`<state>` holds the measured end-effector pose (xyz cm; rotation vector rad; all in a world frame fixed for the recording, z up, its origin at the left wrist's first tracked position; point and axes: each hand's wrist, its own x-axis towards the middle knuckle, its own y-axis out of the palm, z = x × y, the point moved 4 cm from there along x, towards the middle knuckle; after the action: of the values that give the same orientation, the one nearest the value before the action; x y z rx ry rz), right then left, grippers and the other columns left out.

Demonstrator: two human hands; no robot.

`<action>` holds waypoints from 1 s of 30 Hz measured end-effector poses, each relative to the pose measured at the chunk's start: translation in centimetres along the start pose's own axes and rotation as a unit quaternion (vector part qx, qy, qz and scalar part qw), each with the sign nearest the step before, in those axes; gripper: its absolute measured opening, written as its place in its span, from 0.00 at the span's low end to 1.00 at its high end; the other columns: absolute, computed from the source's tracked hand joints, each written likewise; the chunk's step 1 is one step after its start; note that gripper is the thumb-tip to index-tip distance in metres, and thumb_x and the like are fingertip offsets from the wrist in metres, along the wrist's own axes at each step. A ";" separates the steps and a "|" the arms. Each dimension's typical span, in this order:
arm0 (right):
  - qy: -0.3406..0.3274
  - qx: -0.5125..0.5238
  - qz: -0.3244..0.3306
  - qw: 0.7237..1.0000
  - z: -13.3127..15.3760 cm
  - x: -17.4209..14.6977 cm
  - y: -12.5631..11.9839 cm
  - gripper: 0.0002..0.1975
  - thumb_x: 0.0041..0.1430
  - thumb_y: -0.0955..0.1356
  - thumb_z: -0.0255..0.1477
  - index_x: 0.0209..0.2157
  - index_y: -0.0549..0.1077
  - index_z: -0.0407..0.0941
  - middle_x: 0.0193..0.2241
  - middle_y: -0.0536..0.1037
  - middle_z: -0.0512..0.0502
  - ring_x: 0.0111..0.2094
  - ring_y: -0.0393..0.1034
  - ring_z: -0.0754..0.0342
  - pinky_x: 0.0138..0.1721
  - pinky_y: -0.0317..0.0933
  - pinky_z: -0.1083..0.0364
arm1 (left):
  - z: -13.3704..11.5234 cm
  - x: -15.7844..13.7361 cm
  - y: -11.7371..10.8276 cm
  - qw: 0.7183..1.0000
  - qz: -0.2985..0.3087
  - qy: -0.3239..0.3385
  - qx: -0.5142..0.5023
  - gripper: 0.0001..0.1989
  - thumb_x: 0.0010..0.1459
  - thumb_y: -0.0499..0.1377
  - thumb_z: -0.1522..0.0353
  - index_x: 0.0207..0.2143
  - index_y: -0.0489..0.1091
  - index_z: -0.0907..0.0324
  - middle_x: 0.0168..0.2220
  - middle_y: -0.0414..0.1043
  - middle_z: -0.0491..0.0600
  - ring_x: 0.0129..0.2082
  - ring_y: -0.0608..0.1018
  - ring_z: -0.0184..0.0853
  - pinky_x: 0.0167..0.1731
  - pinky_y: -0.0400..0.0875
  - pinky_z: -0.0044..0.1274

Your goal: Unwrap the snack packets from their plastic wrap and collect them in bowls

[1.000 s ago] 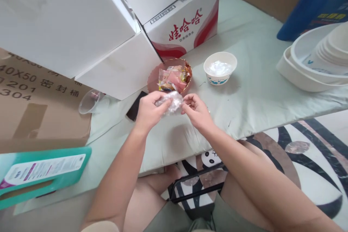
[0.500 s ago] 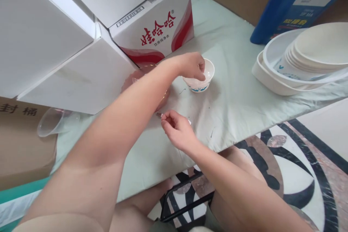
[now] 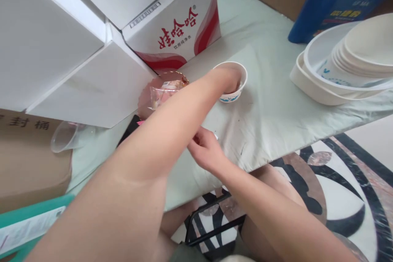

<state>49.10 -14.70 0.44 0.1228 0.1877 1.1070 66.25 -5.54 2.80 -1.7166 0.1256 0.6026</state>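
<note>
My left hand (image 3: 231, 78) reaches down inside a white paper bowl (image 3: 243, 84) with a blue pattern on its side. The bowl wall hides the fingers. My right hand (image 3: 207, 147) stays low over the cloth, its fingers curled together. Its fingertips lie behind my left forearm, so what they pinch cannot be made out. Beneath that forearm shows part of a pink plate (image 3: 143, 100) with a gold scalloped rim, bearing clear-wrapped packets (image 3: 157, 96). A black item (image 3: 132, 126) with a bit of pink peeks out beside the arm.
White cartons (image 3: 76, 86) and a red-and-white water carton (image 3: 181, 28) stand at the left and back. Stacked paper bowls sit in white basins (image 3: 310, 84) at right, near a blue container (image 3: 316, 4). A clear plastic cup (image 3: 63, 137) lies left. The cloth-covered table (image 3: 264, 131) ends above patterned flooring.
My left hand has gone from the bowl's rim deeper into it. The left forearm now covers my right fingertips. The plate's packets and the black item have come into view.
</note>
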 end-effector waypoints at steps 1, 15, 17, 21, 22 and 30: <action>-0.002 -0.003 -0.002 1.000 -0.1 0.1 0.0 0.05 0.55 0.64 0.32 0.27 0.65 0.47 0.22 0.67 0.55 0.25 0.61 0.57 0.28 0.52 0.56 | -0.2 -1.0 -0.6 1.000 -0.005 0.004 -0.020 0.17 0.35 0.64 0.85 0.11 0.63 0.59 0.18 0.61 0.45 0.43 0.79 0.52 0.54 0.69 0.43; 0.045 -0.090 0.028 0.995 -2.4 -0.7 3.1 0.15 0.58 0.64 0.42 0.26 0.69 0.46 0.18 0.69 0.53 0.21 0.64 0.57 0.27 0.59 0.56 | 13.8 -32.6 16.4 0.618 -0.445 -0.158 -0.629 0.24 0.59 0.61 0.63 0.16 0.53 0.59 0.17 0.48 0.42 0.20 0.56 0.27 0.24 0.50 0.26; 0.040 -0.144 0.050 0.987 -2.9 -1.1 4.4 0.18 0.60 0.64 0.44 0.24 0.68 0.46 0.16 0.68 0.53 0.20 0.65 0.57 0.25 0.60 0.56 | 14.4 -32.9 18.8 0.587 -0.440 -0.181 -0.655 0.23 0.58 0.62 0.62 0.19 0.51 0.58 0.18 0.48 0.40 0.19 0.55 0.25 0.23 0.49 0.24; 0.044 -0.194 0.073 0.977 -4.7 -2.2 6.4 0.20 0.63 0.65 0.49 0.32 0.70 0.46 0.23 0.76 0.48 0.20 0.71 0.55 0.24 0.66 0.55 | 16.4 -33.4 20.0 0.490 -0.414 -0.178 -0.746 0.29 0.51 0.66 0.55 0.22 0.47 0.56 0.18 0.44 0.36 0.17 0.50 0.23 0.19 0.45 0.21; 0.046 -0.199 0.076 0.976 -5.3 -2.4 6.7 0.19 0.63 0.65 0.49 0.34 0.71 0.46 0.27 0.79 0.46 0.21 0.74 0.54 0.25 0.68 0.54 | 17.1 -33.7 20.0 0.469 -0.410 -0.169 -0.764 0.30 0.50 0.67 0.53 0.21 0.47 0.56 0.17 0.44 0.36 0.17 0.49 0.22 0.18 0.44 0.21; -0.144 -0.313 -0.065 0.937 -3.6 -2.3 7.2 0.02 0.53 0.69 0.31 0.31 0.74 0.51 0.31 0.78 0.45 0.30 0.75 0.46 0.35 0.69 0.43 | 20.2 -36.8 20.5 0.398 -0.381 -0.115 -0.827 0.34 0.49 0.65 0.57 0.14 0.40 0.57 0.14 0.38 0.37 0.15 0.46 0.19 0.19 0.40 0.23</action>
<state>41.06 -13.57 -1.53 -0.2933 -0.4179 0.9580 19.94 -0.35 -0.83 -3.0263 -2.0927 0.0047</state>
